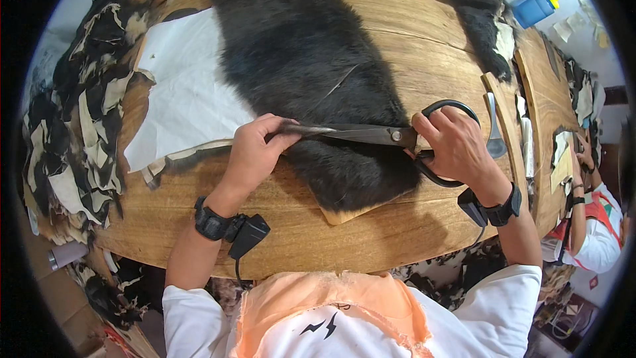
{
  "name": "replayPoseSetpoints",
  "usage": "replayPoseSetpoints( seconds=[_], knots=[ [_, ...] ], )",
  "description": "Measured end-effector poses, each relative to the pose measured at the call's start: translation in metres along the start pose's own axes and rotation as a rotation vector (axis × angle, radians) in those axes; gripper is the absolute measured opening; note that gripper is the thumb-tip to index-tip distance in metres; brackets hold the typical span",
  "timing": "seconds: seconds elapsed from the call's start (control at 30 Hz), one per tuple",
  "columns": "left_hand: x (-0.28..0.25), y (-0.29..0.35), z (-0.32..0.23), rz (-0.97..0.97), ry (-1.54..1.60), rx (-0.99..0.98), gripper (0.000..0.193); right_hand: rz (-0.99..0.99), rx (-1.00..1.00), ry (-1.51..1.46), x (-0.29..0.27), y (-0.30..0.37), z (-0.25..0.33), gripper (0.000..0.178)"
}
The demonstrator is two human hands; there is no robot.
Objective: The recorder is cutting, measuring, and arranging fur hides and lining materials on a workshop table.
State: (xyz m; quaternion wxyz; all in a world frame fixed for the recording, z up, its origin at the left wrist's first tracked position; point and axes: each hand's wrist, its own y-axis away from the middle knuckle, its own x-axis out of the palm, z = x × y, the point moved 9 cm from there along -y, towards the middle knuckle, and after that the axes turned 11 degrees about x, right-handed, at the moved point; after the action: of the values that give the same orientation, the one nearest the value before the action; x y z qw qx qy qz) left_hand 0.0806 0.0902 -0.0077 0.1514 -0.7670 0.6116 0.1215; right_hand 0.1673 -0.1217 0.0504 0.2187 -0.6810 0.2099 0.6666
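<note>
My right hand (pixel 458 142) grips a large pair of scissors (pixel 371 134) by its black loop handles. The long blades point left and look nearly closed, low over a black fur piece (pixel 298 40) on the wooden table (pixel 225 235). My left hand (pixel 255 149) pinches a narrow dark fur strip (pixel 306 130) right at the blade tips. Whether that strip is still joined to the larger fur cannot be made out. To the left of the fur lies a white sheet-like piece (pixel 189 86) with a dark furry lower edge. Part of a light board (pixel 361 213) shows under the fur's near end.
Fur scraps (pixel 93 113) heap along the left edge, and another dark fur piece (pixel 474 16) lies far right. A spoon-like tool (pixel 493 126) rests beside a wooden strip (pixel 507 119). A blue bottle (pixel 533 8) stands at the back right. Another person (pixel 593 225) works at right.
</note>
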Motion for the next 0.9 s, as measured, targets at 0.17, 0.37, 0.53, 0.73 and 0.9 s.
replayPoseSetpoints(
  seconds=[0.17,0.37,0.53,0.73,0.9],
  knots=[
    [0.004,0.002,0.017,0.021,0.147,-0.121,0.014,-0.006,-0.024,0.021,0.002,-0.001,-0.002,0.041],
    [0.01,0.002,0.022,0.04,0.369,-0.22,0.015,-0.097,-0.056,-0.05,-0.001,-0.002,0.001,0.042],
    [0.009,0.003,0.019,0.051,0.406,-0.217,0.017,-0.073,-0.044,-0.069,0.003,-0.001,0.003,0.037],
    [0.008,0.006,0.021,0.109,0.395,-0.205,0.02,-0.076,-0.032,-0.101,0.003,-0.005,0.006,0.039],
    [0.009,0.004,0.016,0.088,0.482,-0.187,0.018,-0.117,-0.044,-0.076,-0.008,-0.018,0.02,0.042]
  ],
)
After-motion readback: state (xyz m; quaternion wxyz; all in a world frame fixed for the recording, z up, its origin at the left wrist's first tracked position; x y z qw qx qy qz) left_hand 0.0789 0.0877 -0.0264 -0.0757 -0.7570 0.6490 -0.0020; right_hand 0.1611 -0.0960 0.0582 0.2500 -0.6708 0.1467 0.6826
